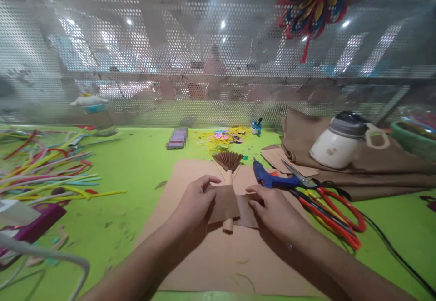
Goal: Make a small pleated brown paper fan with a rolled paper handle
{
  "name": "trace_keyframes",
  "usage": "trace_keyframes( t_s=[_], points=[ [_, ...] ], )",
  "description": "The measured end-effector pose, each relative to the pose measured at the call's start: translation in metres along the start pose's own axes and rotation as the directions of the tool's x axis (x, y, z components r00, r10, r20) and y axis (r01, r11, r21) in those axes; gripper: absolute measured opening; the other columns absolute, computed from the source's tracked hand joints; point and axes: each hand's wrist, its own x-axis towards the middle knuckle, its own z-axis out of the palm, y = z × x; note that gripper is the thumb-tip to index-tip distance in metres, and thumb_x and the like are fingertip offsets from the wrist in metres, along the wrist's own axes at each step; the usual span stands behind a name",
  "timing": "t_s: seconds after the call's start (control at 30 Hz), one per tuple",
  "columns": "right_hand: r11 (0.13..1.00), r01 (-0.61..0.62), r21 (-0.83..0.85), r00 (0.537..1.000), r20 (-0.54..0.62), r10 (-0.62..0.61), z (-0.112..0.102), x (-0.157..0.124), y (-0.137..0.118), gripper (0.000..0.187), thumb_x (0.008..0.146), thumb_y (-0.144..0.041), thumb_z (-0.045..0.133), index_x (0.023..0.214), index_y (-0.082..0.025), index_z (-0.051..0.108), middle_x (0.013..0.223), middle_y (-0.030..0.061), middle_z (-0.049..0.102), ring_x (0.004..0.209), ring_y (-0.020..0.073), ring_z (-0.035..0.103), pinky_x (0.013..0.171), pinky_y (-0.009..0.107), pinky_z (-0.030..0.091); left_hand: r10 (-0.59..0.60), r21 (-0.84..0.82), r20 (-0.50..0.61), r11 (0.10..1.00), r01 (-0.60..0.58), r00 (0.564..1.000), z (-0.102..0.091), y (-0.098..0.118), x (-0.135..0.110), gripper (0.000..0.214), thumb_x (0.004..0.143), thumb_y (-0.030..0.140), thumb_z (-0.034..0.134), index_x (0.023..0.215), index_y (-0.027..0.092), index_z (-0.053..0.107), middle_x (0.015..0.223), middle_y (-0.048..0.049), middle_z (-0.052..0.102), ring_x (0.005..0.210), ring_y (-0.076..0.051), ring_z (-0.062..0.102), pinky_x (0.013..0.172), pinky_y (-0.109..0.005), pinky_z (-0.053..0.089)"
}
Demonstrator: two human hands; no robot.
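Observation:
My left hand (199, 201) is closed on one side of a brown paper piece (225, 203), pinched between thumb and fingers. This piece lies across a tan rolled paper tube (228, 226), whose lower end sticks out beneath it. Above the tube spreads a dark brown pleated paper fan (227, 160). My right hand (269, 205) pinches the outer edge of a second brown paper piece (247, 211), partly under the first. Whether the pieces are joined to the tube cannot be made out. All of this is over a large tan paper sheet (204, 269).
On the right lie a blue glue gun (277, 180), red-handled scissors (340, 210), folded brown cloth (296, 142) and a white jug (335, 144). Colourful craft stems (64, 169) cover the left. Behind are yellow scraps (221, 139), a small blue bottle (256, 127) and a perforated panel (170, 55).

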Motion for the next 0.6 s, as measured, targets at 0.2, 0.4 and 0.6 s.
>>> trace_keyframes(
  t_s=[0.2,0.4,0.6],
  points=[
    [0.998,0.056,-0.007,0.998,0.013,-0.056,0.006,0.006,-0.005,0.027,0.087,-0.011,0.055,0.106,-0.016,0.072,0.097,0.0115,0.077,0.092,0.0246,0.07,0.08,0.032,0.05,-0.006,0.061,-0.019,0.998,0.007,1.0,0.002,-0.003,-0.003,0.027,0.074,0.016,0.055,0.1,0.026,0.056,0.075,0.0011,0.055,0.058,-0.018,0.058,0.051,-0.041,0.057],
    [0.989,0.083,-0.126,0.985,-0.138,-0.1,0.001,-0.007,-0.007,0.029,0.092,-0.016,0.045,0.112,-0.014,0.066,0.109,0.0178,0.066,0.101,0.031,0.063,0.088,0.044,0.046,0.059,0.006,0.012,0.998,-0.059,0.998,0.0,-0.003,-0.005,0.027,0.077,0.019,0.058,0.103,0.026,0.056,0.081,-0.0001,0.056,0.063,-0.018,0.061,0.052,-0.039,0.058],
    [0.971,0.206,0.124,0.949,-0.266,-0.168,-0.007,-0.012,-0.011,0.021,0.095,-0.029,0.048,0.097,-0.018,0.066,0.096,0.0111,0.067,0.09,0.0245,0.063,0.08,0.037,0.048,0.071,-0.097,0.163,0.994,-0.056,0.984,0.0,-0.003,-0.005,0.039,0.076,0.026,0.068,0.113,0.025,0.056,0.081,-0.0011,0.061,0.058,-0.018,0.063,0.051,-0.036,0.056]
  ],
)
